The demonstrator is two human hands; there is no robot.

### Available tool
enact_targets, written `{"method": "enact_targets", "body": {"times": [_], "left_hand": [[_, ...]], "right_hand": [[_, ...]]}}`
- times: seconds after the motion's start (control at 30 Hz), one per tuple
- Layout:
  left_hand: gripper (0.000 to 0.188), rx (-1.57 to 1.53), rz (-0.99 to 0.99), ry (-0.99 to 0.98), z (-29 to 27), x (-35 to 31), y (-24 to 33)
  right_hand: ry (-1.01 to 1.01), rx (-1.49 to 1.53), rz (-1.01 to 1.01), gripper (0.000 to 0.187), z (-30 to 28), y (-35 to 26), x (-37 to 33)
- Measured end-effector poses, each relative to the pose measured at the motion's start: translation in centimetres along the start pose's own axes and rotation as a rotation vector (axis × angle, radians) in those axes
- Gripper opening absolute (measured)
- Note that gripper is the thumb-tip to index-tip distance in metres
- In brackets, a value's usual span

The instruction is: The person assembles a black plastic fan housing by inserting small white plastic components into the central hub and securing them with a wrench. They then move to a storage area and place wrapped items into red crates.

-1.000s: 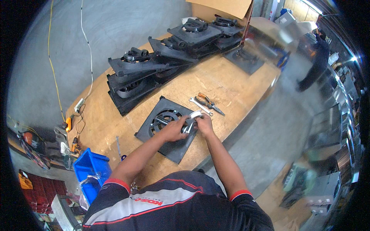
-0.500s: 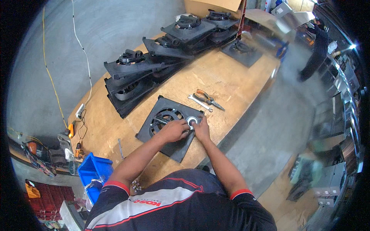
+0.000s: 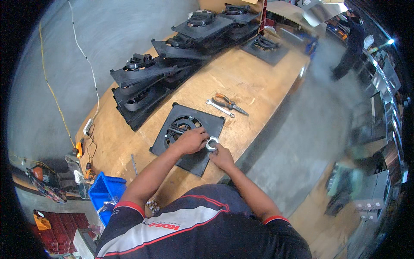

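Note:
A square black plate [image 3: 192, 165] with a round spoked opening lies on the wooden table in front of me. Over its right part is a silver metal ring [image 3: 212, 144]. My right hand [image 3: 222, 157] pinches the ring from the near right side, thumb and fingers at its edge. Close against the ring's left edge, my left hand [image 3: 192, 141] has its fingers bent and drawn together; its palm is down over the plate's opening. Whatever lies between the left fingertips is hidden.
Beyond the plate lie a wrench [image 3: 220, 108] and orange-handled pliers [image 3: 232, 104]. Stacked black plates with round fittings [image 3: 142, 71] line the wall side; another plate [image 3: 264, 48] sits farther right. A blue bin [image 3: 105, 190] stands at left. A person [image 3: 351, 47] is at far right.
The ring has shifted slightly left and nearer to me, and now looks more tilted. My right hand has moved down with it, from beyond the ring to its near side.

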State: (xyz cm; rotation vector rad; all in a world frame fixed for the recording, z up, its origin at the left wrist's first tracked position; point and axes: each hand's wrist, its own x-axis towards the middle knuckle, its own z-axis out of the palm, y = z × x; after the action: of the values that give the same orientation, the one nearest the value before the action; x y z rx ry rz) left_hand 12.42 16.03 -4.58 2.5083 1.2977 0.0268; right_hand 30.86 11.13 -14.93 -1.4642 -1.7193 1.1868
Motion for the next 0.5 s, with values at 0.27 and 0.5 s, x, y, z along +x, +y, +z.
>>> {"method": "enact_targets", "body": {"times": [0.27,0.5], "left_hand": [[0.024,-0.015,0.052,0.064,0.4,0.1,-0.3],[0.024,-0.009,0.034,0.044,0.4,0.1,-0.4]], "right_hand": [[0.135,-0.284,-0.154,0.034,0.3,-1.3,-2.0],[0.062,-0.069,-0.216,0.038,2.3,-0.9,-2.0]]}}
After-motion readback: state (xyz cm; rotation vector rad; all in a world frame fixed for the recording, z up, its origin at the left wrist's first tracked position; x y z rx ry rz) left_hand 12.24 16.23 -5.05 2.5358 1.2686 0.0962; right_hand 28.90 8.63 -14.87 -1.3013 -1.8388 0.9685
